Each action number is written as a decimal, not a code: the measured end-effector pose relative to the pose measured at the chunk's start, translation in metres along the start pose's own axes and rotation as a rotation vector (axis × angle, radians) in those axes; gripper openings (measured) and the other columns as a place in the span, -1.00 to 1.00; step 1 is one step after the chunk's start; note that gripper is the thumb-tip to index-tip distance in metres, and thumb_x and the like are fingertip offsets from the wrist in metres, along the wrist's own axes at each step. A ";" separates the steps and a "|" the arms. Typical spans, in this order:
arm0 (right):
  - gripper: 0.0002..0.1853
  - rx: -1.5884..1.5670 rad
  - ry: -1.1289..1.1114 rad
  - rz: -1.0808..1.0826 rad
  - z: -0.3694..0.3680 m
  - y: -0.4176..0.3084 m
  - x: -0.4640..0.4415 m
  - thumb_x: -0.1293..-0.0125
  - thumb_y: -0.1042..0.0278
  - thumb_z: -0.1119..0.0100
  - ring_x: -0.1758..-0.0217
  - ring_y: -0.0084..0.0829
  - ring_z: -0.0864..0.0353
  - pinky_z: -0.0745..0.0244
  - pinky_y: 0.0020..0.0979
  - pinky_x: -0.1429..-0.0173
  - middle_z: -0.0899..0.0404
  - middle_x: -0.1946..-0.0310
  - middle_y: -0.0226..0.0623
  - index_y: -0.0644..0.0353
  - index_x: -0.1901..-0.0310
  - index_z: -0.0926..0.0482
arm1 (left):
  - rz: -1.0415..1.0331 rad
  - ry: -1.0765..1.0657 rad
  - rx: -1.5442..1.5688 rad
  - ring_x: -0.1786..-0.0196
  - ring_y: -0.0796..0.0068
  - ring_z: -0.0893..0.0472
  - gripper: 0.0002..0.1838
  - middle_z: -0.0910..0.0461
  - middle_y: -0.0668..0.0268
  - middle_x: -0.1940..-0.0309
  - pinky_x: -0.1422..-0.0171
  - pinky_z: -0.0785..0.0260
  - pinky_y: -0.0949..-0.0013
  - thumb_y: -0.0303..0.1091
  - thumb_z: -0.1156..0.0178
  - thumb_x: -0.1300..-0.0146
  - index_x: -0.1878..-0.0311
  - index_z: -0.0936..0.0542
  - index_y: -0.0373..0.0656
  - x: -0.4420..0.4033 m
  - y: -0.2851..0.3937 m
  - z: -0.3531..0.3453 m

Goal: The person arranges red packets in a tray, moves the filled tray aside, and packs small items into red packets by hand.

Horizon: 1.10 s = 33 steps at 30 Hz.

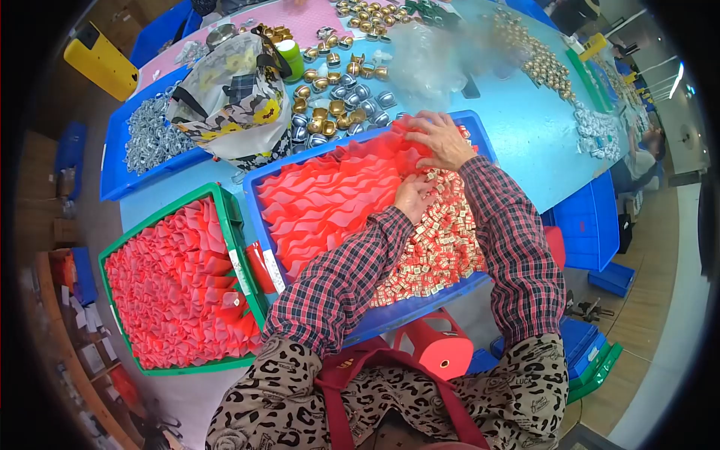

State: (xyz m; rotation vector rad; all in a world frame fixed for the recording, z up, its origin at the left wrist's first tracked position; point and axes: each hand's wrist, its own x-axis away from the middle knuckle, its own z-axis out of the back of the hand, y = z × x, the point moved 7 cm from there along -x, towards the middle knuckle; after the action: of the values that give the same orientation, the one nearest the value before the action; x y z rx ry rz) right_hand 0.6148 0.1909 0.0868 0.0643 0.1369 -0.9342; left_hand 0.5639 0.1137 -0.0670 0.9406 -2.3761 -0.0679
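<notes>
In the head view a blue tray point(480, 127) holds red wavy sheets point(315, 202) on its left side and many small red-and-gold pieces point(431, 259) on its right. My right hand point(442, 141) rests at the tray's far right corner, fingers spread over the edge of the red sheets. Just below it, my left hand point(413, 196) is at the border between sheets and small pieces. Its fingers look curled together, and whatever they may hold is too small to make out.
Left of the blue tray sits a green tray point(223, 202) of red wavy pieces. Behind stand a patterned bag point(262, 112), a green-capped bottle point(290, 60) and several gold and silver cases point(330, 112). Clear plastic point(424, 64) lies on the blue table point(517, 120). A red stool point(442, 349) is below.
</notes>
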 end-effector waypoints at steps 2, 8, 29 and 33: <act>0.00 0.183 0.078 0.104 0.007 -0.010 0.002 0.27 0.15 -0.56 -0.28 -0.21 -0.37 -0.38 -0.15 -0.28 -0.36 -0.24 -0.39 -0.16 -0.34 -0.29 | 0.003 -0.008 0.005 -0.27 0.16 -0.44 -0.27 -0.13 0.09 -0.41 -0.28 -0.31 0.00 -0.66 -0.03 -0.20 -0.44 -0.04 -0.25 0.003 0.002 -0.001; -0.13 0.078 -0.056 0.035 0.001 -0.007 -0.001 0.23 0.20 -0.54 -0.22 -0.24 -0.41 -0.40 -0.17 -0.21 -0.41 -0.17 -0.39 -0.13 -0.25 -0.37 | 0.006 -0.038 0.004 -0.27 0.15 -0.45 -0.27 -0.13 0.08 -0.42 -0.30 -0.30 -0.01 -0.64 -0.03 -0.21 -0.45 -0.04 -0.24 -0.001 0.003 0.003; -0.57 0.056 -0.254 -0.038 -0.032 0.002 -0.005 0.00 0.23 -0.37 0.04 -0.19 -0.59 -0.55 -0.23 0.10 -0.53 0.03 -0.33 -0.06 0.02 -0.56 | 0.009 -0.011 -0.018 -0.30 0.10 -0.40 -0.23 -0.13 0.07 -0.45 -0.30 -0.28 -0.05 -0.61 -0.02 -0.23 -0.49 0.01 -0.21 -0.007 0.011 0.012; -0.73 0.073 -0.252 -0.093 -0.038 0.003 0.001 -0.09 0.25 -0.29 0.13 -0.18 -0.62 -0.55 -0.24 0.14 -0.57 0.12 -0.33 -0.02 0.12 -0.61 | 0.004 -0.016 -0.035 -0.28 0.11 -0.41 -0.24 -0.13 0.05 -0.44 -0.29 -0.29 -0.04 -0.60 -0.03 -0.23 -0.49 0.01 -0.22 -0.003 0.012 0.008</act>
State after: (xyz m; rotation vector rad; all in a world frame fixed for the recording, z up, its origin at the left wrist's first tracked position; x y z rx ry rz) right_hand 0.6149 0.1963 0.0490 0.0068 -0.1288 -1.0323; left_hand 0.5540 0.1235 -0.0719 0.9218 -2.3833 -0.1158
